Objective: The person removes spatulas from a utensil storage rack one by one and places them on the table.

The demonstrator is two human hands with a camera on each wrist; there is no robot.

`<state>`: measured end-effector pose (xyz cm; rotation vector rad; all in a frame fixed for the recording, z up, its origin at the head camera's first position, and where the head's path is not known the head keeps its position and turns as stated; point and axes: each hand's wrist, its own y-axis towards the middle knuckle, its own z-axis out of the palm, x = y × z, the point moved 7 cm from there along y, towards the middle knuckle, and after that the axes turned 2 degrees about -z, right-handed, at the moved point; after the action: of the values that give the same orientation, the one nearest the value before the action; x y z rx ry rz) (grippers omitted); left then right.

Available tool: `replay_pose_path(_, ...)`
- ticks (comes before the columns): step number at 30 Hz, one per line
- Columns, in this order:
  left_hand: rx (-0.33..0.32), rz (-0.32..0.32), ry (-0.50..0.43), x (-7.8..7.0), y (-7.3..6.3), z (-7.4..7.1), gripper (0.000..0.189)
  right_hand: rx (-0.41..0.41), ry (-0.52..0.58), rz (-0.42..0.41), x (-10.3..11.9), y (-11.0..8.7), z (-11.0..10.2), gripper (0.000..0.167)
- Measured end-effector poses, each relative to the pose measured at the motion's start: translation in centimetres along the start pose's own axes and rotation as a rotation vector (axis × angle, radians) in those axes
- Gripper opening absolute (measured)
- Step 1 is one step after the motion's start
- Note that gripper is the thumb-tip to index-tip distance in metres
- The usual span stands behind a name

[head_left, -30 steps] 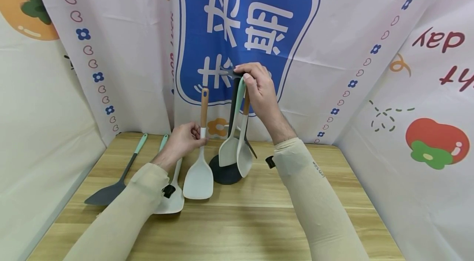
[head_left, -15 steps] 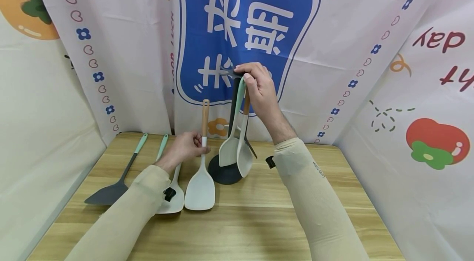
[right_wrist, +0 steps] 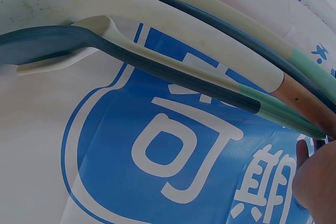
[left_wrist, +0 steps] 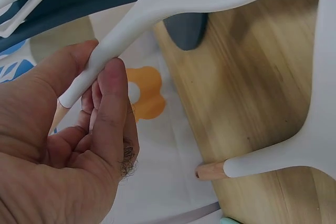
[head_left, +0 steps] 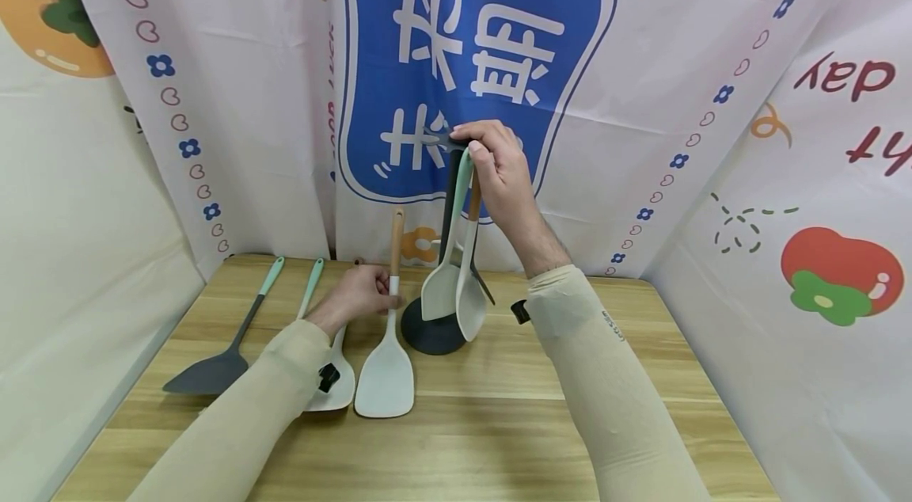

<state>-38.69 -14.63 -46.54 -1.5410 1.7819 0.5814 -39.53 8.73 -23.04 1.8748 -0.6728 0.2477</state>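
My left hand [head_left: 359, 292] pinches the white neck of a white turner [head_left: 385, 383] with a wooden handle, thumb and fingertips on it in the left wrist view. The turner is upright, blade down, close over the table. My right hand [head_left: 501, 173] grips the top of a dark utensil stand [head_left: 431, 334] with a round base. From the stand hang several utensils, among them a pale spoon [head_left: 439, 292] with a green handle and a white spoon [head_left: 471, 308] with a wooden handle. A dark-necked utensil [right_wrist: 173, 72] also hangs there.
On the table [head_left: 484, 439] at left lies a grey turner [head_left: 214, 373] with a green handle. Beside it, a green handle [head_left: 312, 280] and a white turner [head_left: 342, 387] are partly hidden by my left arm. A printed curtain [head_left: 278, 130] stands behind the table.
My left hand has lowered the white turner toward the table, bringing its blade nearer to me. My right hand stays in place on the stand.
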Motion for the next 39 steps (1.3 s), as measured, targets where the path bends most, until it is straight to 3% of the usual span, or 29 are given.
replay_pose_path(7, 0.017, -0.013, 0.016, 0.6, 0.4, 0.5, 0.022, -0.001, -0.002, -0.008, 0.1, 0.0, -0.1, 0.045)
replay_pose_path(13, 0.019, -0.043, 0.091, 0.7, 0.5, 0.6, 0.026, 0.004, -0.005, -0.011, 0.1, 0.0, 0.0, 0.046)
replay_pose_path(19, 0.031, -0.08, 0.171, 1.6, 1.4, 1.1, 0.028, 0.003, 0.0, -0.01, 0.0, 0.0, -0.1, 0.046)
replay_pose_path(31, 0.062, -0.077, 0.236, 1.2, 1.5, 1.6, 0.024, 0.003, 0.016, -0.005, -0.1, -0.1, -0.2, 0.045)
replay_pose_path(34, 0.069, -0.059, 0.254, 2.1, 2.5, 2.3, 0.022, 0.001, 0.023, 0.001, 0.0, -0.1, -0.2, 0.044)
replay_pose_path(39, 0.094, -0.042, 0.296, 8.2, 8.3, 4.6, 0.023, 0.001, 0.026, 0.002, 0.0, -0.1, -0.2, 0.043)
